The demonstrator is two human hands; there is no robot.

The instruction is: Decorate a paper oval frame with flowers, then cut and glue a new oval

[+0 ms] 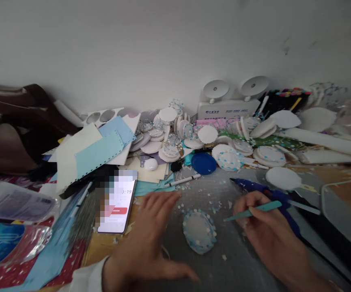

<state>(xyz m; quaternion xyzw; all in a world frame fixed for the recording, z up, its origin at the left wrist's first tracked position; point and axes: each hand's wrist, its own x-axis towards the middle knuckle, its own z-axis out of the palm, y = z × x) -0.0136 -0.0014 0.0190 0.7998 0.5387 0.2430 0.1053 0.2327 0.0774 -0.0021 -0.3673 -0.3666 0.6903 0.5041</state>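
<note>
A white disc (199, 232) lies on the grey cutting mat (193, 271), its rim ringed with tiny white and pale blue paper pieces. Just left of it my left hand (147, 247) is open and empty, thumb and fingers spread apart. To the disc's right, my right hand (269, 235) pinches teal tweezers (266, 207), their tip pointing left toward the disc without touching it. Whether the tip carries a piece is too small to tell. Behind my right hand lies a dark blue glue gun (251, 185), partly covered by it. Loose paper bits are scattered around the disc.
Stacks of decorated discs (228, 158) crowd the back, with a blue lid (203, 163) and a white pen (183, 180) before them. At left are a phone (119, 207), coloured paper (99, 152) and a plastic bottle (13, 241). A black cable (330, 259) runs at right.
</note>
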